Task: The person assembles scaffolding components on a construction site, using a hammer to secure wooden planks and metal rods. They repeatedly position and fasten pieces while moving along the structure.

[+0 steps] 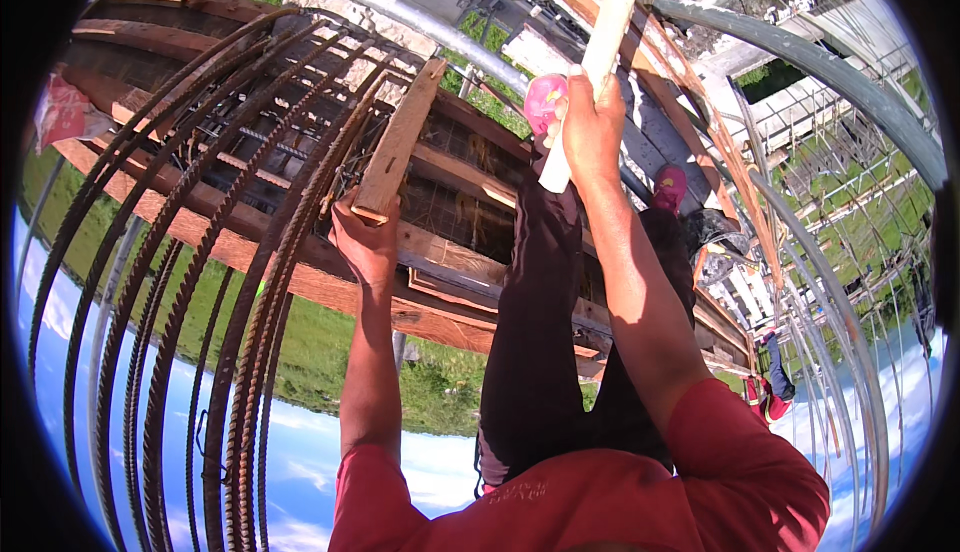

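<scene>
Firmly, the right hand (593,137) has its fingers clamped around a pale wooden bar (612,27), jutting above and below them; the left hand (364,242) clamps a brown board (403,137) by its lower end.

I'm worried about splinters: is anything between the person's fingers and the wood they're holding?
Nothing visible: the bare left hand grips the brown board, the bare right hand the pale stick. Rusty bars stand left of the board, not between.

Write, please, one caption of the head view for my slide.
Left hand grips a short board beside rusty rebar; right hand holds a pale wooden stick.
</scene>
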{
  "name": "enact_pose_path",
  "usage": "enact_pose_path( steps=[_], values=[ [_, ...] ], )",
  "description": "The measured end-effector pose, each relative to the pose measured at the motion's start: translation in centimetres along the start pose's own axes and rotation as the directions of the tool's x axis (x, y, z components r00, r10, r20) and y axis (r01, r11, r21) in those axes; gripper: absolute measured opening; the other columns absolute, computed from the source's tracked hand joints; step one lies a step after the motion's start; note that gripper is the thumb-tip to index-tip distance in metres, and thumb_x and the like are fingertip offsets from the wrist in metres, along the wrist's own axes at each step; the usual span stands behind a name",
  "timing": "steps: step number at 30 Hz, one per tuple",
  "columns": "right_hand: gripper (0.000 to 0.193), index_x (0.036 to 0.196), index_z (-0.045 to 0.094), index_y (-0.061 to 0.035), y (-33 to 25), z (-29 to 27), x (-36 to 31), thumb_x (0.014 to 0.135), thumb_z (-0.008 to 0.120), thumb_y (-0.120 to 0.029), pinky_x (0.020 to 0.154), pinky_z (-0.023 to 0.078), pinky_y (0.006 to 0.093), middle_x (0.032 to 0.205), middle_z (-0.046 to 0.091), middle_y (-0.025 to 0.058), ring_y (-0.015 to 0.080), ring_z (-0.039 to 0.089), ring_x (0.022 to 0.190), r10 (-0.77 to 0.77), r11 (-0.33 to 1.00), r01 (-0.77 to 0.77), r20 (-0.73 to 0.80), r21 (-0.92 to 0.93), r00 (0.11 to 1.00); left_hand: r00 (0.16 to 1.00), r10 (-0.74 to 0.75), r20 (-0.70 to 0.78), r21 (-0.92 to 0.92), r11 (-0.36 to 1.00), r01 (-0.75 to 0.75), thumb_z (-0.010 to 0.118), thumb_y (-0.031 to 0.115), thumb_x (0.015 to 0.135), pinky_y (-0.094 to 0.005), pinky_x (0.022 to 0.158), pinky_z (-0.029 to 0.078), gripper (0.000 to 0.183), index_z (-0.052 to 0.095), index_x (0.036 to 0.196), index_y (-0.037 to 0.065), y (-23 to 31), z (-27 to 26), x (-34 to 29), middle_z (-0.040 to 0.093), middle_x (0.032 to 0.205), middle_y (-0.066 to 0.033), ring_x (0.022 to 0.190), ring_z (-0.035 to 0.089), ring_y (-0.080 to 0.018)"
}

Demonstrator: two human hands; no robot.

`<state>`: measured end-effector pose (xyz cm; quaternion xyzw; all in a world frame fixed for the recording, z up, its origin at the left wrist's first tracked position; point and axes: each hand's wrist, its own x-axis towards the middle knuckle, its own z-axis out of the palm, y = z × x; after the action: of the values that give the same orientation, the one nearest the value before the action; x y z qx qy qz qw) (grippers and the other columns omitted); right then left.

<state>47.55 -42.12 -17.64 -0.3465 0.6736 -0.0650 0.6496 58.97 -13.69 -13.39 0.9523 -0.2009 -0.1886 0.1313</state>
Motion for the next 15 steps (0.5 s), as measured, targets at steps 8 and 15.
enact_pose_path(
  steps=[8,15],
  values=[
    [0.031,0.11,0.048,-0.0048,8.1,7.0,-1.5,0.096,0.058,-0.031,0.043,0.047,0.0362,0.07,0.051,0.0026,0.0147,0.052,0.052,0.593,0.752,-0.429,0.23,-0.5,0.772,0.999,-0.006,0.039,0.027,1.0,0.005,0.087,0.027,0.072,-0.0471,0.078,0.051,0.055,0.059,0.112,0.002,-0.1,-0.1,-0.3,0.065,0.1,-0.0182,0.089,0.066,-0.0391],
    [0.031,0.107,0.05,-0.0019,-1.6,-1.0,3.1,0.098,0.057,-0.031,0.041,0.047,0.0296,0.066,0.052,0.0032,0.0123,0.052,0.047,-0.255,0.967,0.256,0.132,0.005,0.958,0.999,-0.04,0.007,-0.035,0.999,0.041,0.087,0.025,0.071,-0.0466,0.079,0.052,0.054,0.059,0.111,0.001,0.3,-0.1,0.0,0.065,0.1,-0.0183,0.09,0.066,-0.0376]
  ],
)
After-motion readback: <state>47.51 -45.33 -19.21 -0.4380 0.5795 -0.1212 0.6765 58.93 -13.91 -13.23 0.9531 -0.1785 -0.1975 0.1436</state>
